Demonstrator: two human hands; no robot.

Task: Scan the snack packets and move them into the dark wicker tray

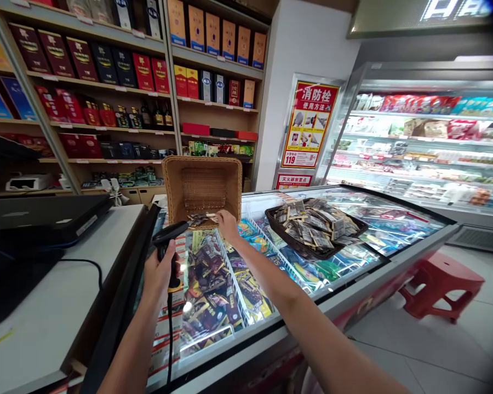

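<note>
My left hand [160, 269] is wrapped round the handle of a black barcode scanner [170, 234], whose head points toward the tan wicker basket [173, 189]. A cable hangs down from the scanner's grip. The basket stands tilted on the freezer, its opening facing me, with a few small packets [197, 220] lying at its lower side. At the basket's lower right, my right hand [228, 225] is closed, its fingers pinching a small pale packet [212, 216]. To the right, a dark brown basket [298, 250] holds a heap of similar small packets [312, 224].
Beneath the baskets runs a glass-topped chest freezer [213, 350] full of wrapped ice creams. A white counter [82, 273] with a black machine [45, 219] is at left. A red stool [443, 282] stands on the floor at right. Shelves of boxes [82, 54] line the back.
</note>
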